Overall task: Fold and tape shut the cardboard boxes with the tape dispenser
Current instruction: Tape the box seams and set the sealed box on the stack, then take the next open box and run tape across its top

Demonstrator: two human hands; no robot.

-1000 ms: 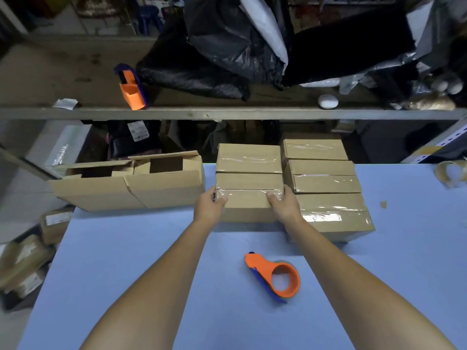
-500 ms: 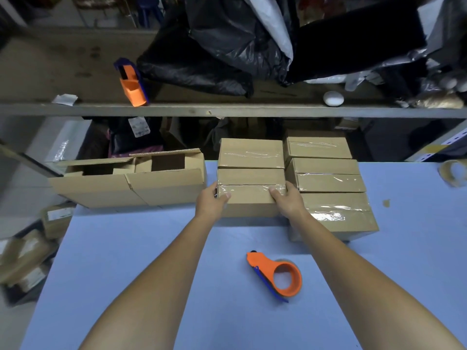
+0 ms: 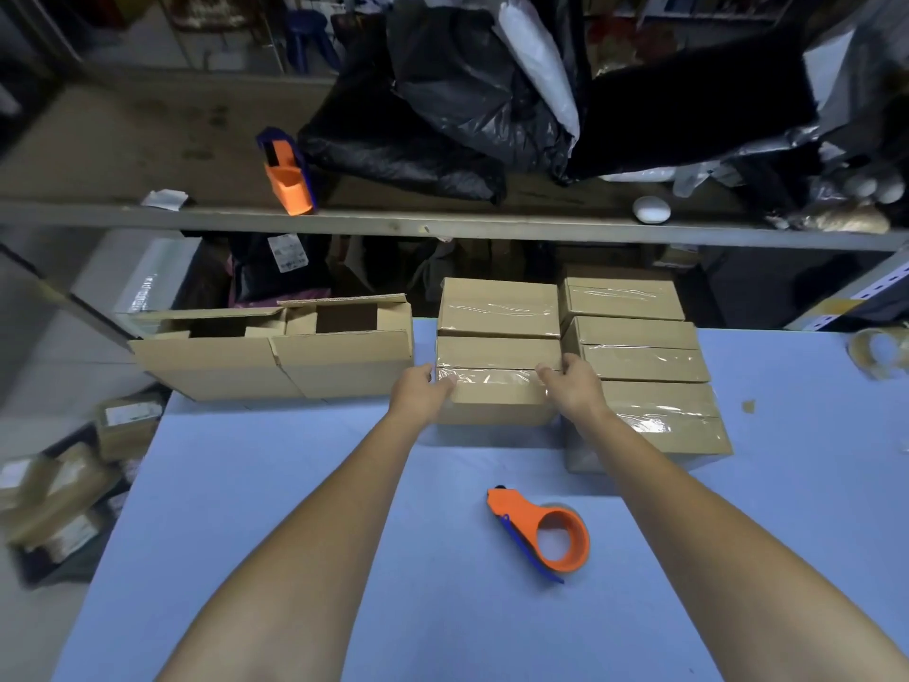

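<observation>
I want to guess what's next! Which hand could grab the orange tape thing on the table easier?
Probably the right hand: the tape dispenser lies nearer its arm. The left hand is farther. Both grip the taped box.

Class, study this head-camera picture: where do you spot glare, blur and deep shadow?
Head view throughout: glare glints off the tape on the cardboard box gripped by the left hand and right hand; floor boxes at the left edge are blurred; deep shadow lies under the shelf.
</observation>
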